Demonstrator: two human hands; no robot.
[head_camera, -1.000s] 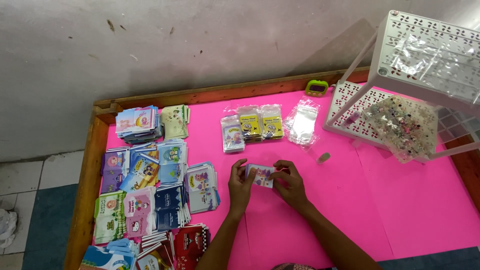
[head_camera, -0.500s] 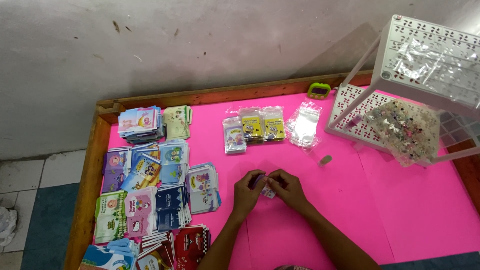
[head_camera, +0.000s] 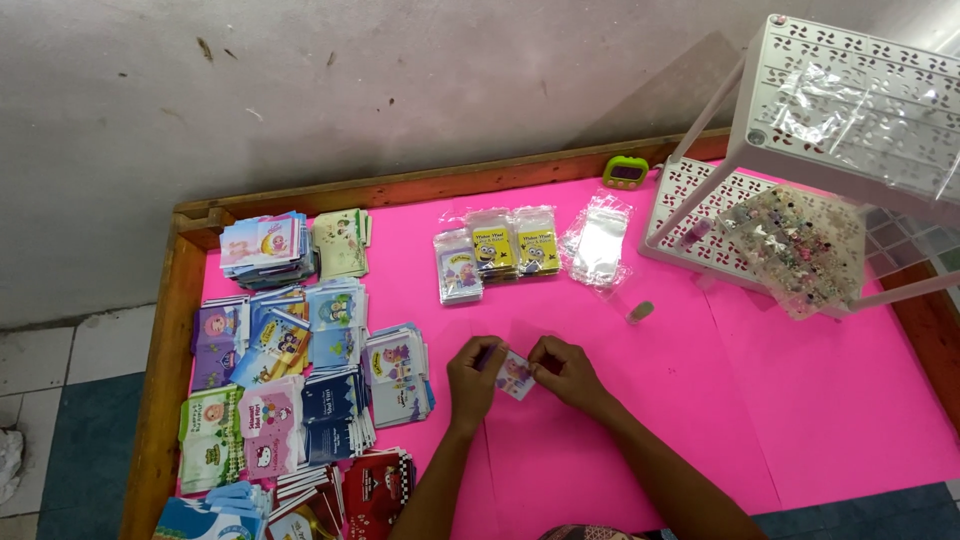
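Along the left side of the table (head_camera: 800, 420), stacks of small printed cards (head_camera: 300, 370) are lying in rows, glossy and rectangular, in blue, pink, green and red; the table is covered in smooth bright pink sheeting inside a raised wooden rim; near the middle, the left hand (head_camera: 472, 368) and the right hand (head_camera: 566, 368) are meeting over one small card (head_camera: 516, 375), flat and stiff-looking with a pale cartoon print, held just above the pink surface; the fingers of both hands are pinched together on its opposite edges; the step in hand looks like readying this card for sleeving, and the next move would seem to call for a thin, precise grip so the card stays flat; beyond the hands, three filled packets (head_camera: 497, 250) are sitting beside a crinkly pile of clear plastic sleeves (head_camera: 598, 240); further right, a white perforated plastic rack (head_camera: 850, 110) is standing over a bag of small trinkets (head_camera: 795, 245)
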